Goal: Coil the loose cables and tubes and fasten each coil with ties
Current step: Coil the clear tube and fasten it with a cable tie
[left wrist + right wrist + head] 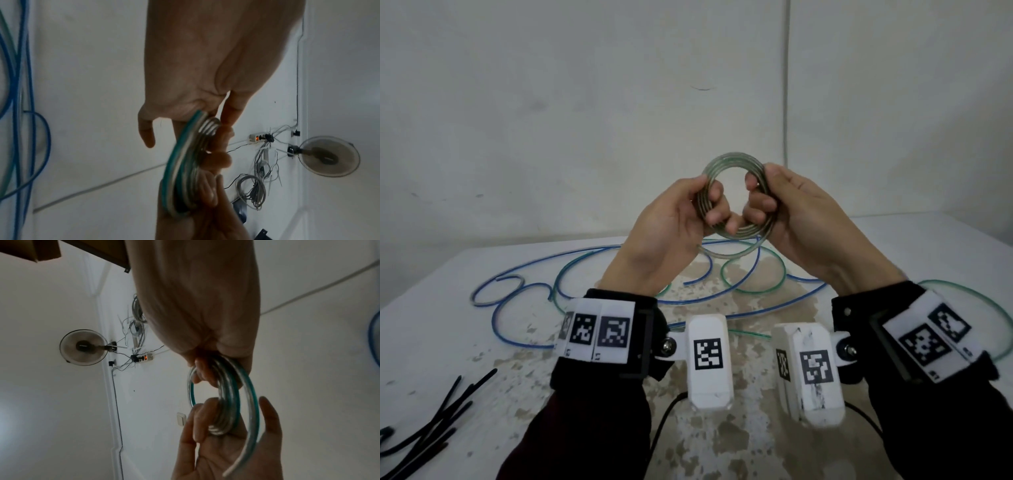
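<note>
Both hands hold one clear tube coil (734, 202) up above the desk (431, 342): the left hand (671, 233) clasps its left side, the right hand (798, 219) its right. Beneath them lie loose blue tubes (524, 284); black ties (431, 425) sit left of the left hand.

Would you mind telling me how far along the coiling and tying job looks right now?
Done: one clear tube coil is wound. In hand: left hand and right hand grip it above the table, untied. Left: the blue tubes and green tube lie loose; the black ties lie unused.
</note>
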`<state>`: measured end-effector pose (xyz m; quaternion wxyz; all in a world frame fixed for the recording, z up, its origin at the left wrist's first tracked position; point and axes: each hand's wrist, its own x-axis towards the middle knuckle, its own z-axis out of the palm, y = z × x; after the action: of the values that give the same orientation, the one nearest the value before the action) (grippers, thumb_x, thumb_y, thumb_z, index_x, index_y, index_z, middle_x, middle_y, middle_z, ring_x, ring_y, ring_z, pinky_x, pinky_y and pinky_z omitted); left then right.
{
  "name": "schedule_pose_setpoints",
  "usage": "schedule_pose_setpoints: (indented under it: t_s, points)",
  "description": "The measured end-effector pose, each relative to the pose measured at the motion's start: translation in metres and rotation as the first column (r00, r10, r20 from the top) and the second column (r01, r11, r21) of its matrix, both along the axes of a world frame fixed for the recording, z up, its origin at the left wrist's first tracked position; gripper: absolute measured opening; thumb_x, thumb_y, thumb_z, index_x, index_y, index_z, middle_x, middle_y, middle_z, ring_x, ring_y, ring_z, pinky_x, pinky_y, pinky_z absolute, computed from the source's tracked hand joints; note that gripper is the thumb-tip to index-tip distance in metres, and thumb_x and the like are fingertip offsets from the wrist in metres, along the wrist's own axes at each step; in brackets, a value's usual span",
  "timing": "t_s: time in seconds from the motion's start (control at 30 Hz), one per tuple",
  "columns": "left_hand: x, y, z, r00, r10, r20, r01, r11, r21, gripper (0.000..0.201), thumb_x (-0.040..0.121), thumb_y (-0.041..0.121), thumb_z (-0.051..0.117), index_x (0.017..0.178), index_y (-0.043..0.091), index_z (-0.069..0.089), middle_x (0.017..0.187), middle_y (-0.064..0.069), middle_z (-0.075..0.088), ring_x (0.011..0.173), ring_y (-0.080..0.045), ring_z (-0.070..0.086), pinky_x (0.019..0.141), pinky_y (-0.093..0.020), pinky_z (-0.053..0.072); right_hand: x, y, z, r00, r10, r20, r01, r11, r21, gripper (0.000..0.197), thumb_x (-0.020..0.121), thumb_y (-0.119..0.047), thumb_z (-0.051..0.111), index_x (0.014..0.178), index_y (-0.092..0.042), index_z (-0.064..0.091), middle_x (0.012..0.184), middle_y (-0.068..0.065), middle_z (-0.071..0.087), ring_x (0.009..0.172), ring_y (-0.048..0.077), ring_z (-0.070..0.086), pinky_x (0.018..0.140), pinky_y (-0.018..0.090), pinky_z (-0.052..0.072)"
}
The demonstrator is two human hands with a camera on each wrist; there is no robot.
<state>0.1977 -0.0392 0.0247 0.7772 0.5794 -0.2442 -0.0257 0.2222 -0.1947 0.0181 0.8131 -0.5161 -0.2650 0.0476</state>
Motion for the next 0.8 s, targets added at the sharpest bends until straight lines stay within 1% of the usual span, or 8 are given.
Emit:
schedule_pose_setpoints:
  t_s: [0.07,0.2,0.33,0.4,0.47,0.57,0.67,0.8]
  points:
    - [-0.001,-0.003,-0.001,0.999,0.028,-0.038,-0.024,0.996,0.091,0.031,0.097,0.017,0.026,0.070,0.011,0.041,0.051,0.000,0.037,0.052,-0.019,0.047,0.058,-0.023,0.044,0.000,-0.004,0.000,0.996,-0.051,0.077,0.063,0.984,-0.169,0.035,0.105,-0.020,0.028,0.081,-0.008,0.051,0.056,-0.006,0.031,0.049,0.008,0.035,0.058,0.020,0.044]
    - [0.002,-0.004,-0.004,0.994,0.078,-0.077,-0.057,0.969,0.240,0.028,0.099,0.018,0.036,0.077,0.005,0.047,0.057,-0.004,0.038,0.042,-0.015,0.039,0.048,-0.024,0.041,-0.005,-0.005,-0.001,0.968,-0.068,0.241,0.183,0.849,-0.495,0.036,0.104,-0.020,0.033,0.073,-0.013,0.050,0.051,-0.012,0.034,0.044,0.006,0.032,0.055,0.023,0.044]
    - [0.003,0.002,-0.010,0.993,0.077,-0.084,-0.041,0.929,0.369,0.032,0.101,0.023,0.038,0.081,0.002,0.050,0.057,-0.006,0.034,0.044,-0.017,0.044,0.053,-0.025,0.040,-0.006,-0.003,-0.002,0.961,-0.086,0.263,0.226,0.789,-0.571,0.028,0.102,-0.022,0.037,0.076,-0.014,0.044,0.049,-0.012,0.041,0.043,0.008,0.036,0.053,0.027,0.042]
    - [0.002,0.003,-0.011,0.997,0.055,-0.059,-0.025,0.905,0.425,0.035,0.102,0.024,0.036,0.077,0.005,0.052,0.053,-0.003,0.035,0.046,-0.018,0.046,0.053,-0.023,0.041,-0.006,-0.003,-0.003,0.958,-0.097,0.271,0.245,0.769,-0.591,0.020,0.101,-0.024,0.040,0.084,-0.015,0.043,0.058,-0.001,0.048,0.046,0.010,0.039,0.053,0.030,0.041]
    - [0.002,0.003,-0.012,0.998,0.066,0.022,-0.069,0.902,0.427,0.034,0.103,0.021,0.034,0.078,0.006,0.051,0.053,0.001,0.033,0.046,-0.015,0.042,0.052,-0.021,0.038,-0.006,-0.002,-0.003,0.960,-0.113,0.258,0.244,0.791,-0.561,0.017,0.102,-0.023,0.039,0.088,-0.014,0.042,0.056,-0.003,0.046,0.047,0.011,0.038,0.055,0.029,0.043]
    - [0.005,0.001,-0.011,0.982,0.154,0.111,-0.181,0.934,0.307,0.033,0.104,0.020,0.033,0.076,0.008,0.046,0.056,0.002,0.025,0.047,-0.010,0.029,0.049,-0.017,0.027,-0.004,-0.001,-0.003,0.971,-0.131,0.198,0.204,0.889,-0.410,0.019,0.103,-0.020,0.035,0.094,-0.008,0.048,0.057,-0.003,0.049,0.054,0.012,0.047,0.065,0.030,0.051]
    - [0.010,0.003,-0.009,0.968,0.242,0.065,-0.245,0.968,0.052,0.032,0.104,0.019,0.032,0.076,0.009,0.044,0.054,0.006,0.028,0.048,-0.008,0.025,0.048,-0.016,0.024,-0.002,-0.001,-0.005,0.988,-0.089,0.123,0.126,0.932,-0.340,0.031,0.104,-0.020,0.032,0.096,-0.008,0.060,0.070,0.002,0.064,0.071,0.016,0.063,0.072,0.027,0.053]
    - [0.015,0.008,-0.007,0.969,0.245,0.001,-0.240,0.950,-0.200,0.034,0.104,0.023,0.029,0.076,0.010,0.044,0.052,0.007,0.029,0.046,-0.007,0.026,0.057,-0.022,0.023,-0.004,0.003,-0.006,0.999,0.035,0.018,-0.030,0.972,-0.235,0.034,0.103,-0.020,0.032,0.102,-0.010,0.065,0.085,0.004,0.071,0.087,0.015,0.067,0.081,0.030,0.056]
